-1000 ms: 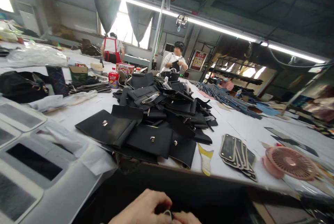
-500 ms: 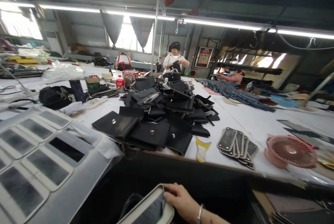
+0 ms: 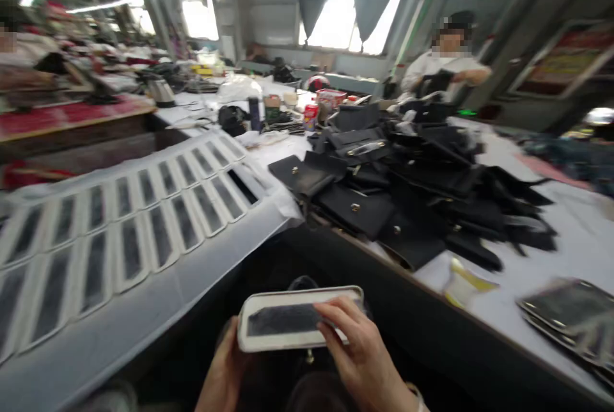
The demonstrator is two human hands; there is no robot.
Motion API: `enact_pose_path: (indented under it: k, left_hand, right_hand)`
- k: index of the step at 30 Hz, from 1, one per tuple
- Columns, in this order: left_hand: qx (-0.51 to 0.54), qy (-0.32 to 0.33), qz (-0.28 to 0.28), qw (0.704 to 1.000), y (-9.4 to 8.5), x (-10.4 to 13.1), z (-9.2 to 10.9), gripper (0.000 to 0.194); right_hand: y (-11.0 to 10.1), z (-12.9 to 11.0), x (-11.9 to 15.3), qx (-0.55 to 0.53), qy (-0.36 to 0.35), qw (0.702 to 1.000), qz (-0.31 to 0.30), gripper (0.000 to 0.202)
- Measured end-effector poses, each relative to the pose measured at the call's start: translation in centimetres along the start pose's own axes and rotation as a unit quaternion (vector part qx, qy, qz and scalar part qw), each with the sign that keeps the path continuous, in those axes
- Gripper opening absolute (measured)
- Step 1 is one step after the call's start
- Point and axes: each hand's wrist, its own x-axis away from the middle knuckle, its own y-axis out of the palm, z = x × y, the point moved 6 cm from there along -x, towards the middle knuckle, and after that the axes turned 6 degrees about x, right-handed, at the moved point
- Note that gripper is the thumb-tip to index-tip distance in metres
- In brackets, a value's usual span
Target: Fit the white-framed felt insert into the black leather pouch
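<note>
A white-rimmed oblong piece with a dark centre [image 3: 288, 320] is held flat between both hands low in the middle of the view. My left hand [image 3: 223, 370] grips its left end from below. My right hand [image 3: 357, 354] lies across its right end, fingers on the dark centre. To the left, rows of several like pieces [image 3: 144, 223] lie on a white sheet. A heap of black leather flaps with metal clasps [image 3: 393, 182] covers the white table [image 3: 570, 233] ahead.
A yellow and white scrap [image 3: 460, 277] and a stack of dark padded panels [image 3: 566, 309] lie near the table's front edge. A person in white [image 3: 446, 70] works behind the heap. A can, boxes and a black bag [image 3: 233, 119] stand further back.
The view has swung left and down. The white-rimmed piece has come up from the bottom edge, and both hands now hold it flat; before, only my right hand showed on it.
</note>
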Motion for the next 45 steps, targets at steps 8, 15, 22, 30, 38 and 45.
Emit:
enact_pose_path:
  k: [8, 15, 22, 30, 38, 45]
  left_hand:
    - [0.155, 0.043, -0.077, 0.984, 2.0, -1.2, -0.3, 0.038]
    - [0.168, 0.042, -0.059, 0.983, 1.5, -1.8, 0.1, 0.04]
    - [0.14, 0.082, -0.04, 0.986, 0.7, -1.8, 0.2, 0.039]
    - [0.151, 0.114, -0.064, 0.98, 0.8, -1.7, 0.8, 0.027]
    - [0.158, 0.08, -0.107, 0.978, 1.1, -0.9, 0.8, 0.023]
    - [0.145, 0.093, -0.088, 0.981, 1.1, -0.8, 1.4, 0.03]
  right_hand:
    - [7.6, -4.4, -4.2, 0.088, -0.159, 0.966, -0.183, 0.029]
    - [10.1, -4.1, -5.8, 0.188, -0.133, 0.932, -0.279, 0.036]
    - [10.1, -4.9, -6.9, 0.17, -0.164, 0.93, -0.281, 0.03]
    - [10.4, -4.7, -7.3, 0.169, -0.159, 0.927, -0.296, 0.023]
    - [10.8, -4.5, -7.6, 0.159, -0.13, 0.927, -0.313, 0.032]
    - [11.3, -4.5, -7.4, 0.177, -0.088, 0.916, -0.349, 0.031]
